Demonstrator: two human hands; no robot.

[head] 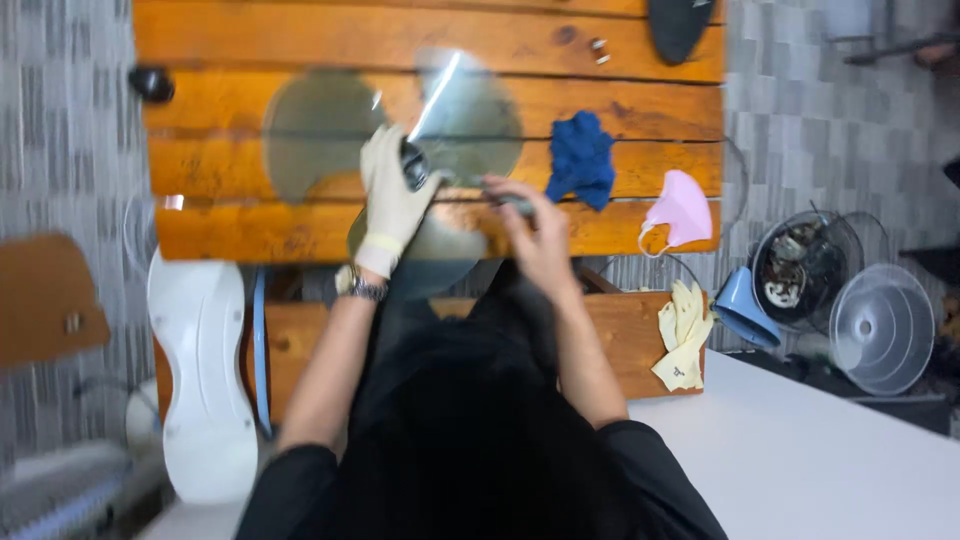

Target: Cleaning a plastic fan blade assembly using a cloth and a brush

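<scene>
Orange plank table (300,230) under blurred translucent fan blade (440,120), gloved left hand (392,200) gripping hub, right hand (535,235) closed around tool.

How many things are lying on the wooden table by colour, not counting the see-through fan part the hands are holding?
Blue: 1, the crumpled blue cloth
Pink: 1, the pink face mask
Black: 1, the small black knob at the table's edge
Silver: 1, a small pair of metal bits, too blurred to identify
Total: 4

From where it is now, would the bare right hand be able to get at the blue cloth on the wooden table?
Probably yes: the right hand is beside the blue cloth, with bare wooden table between them and nothing lying across.
</scene>
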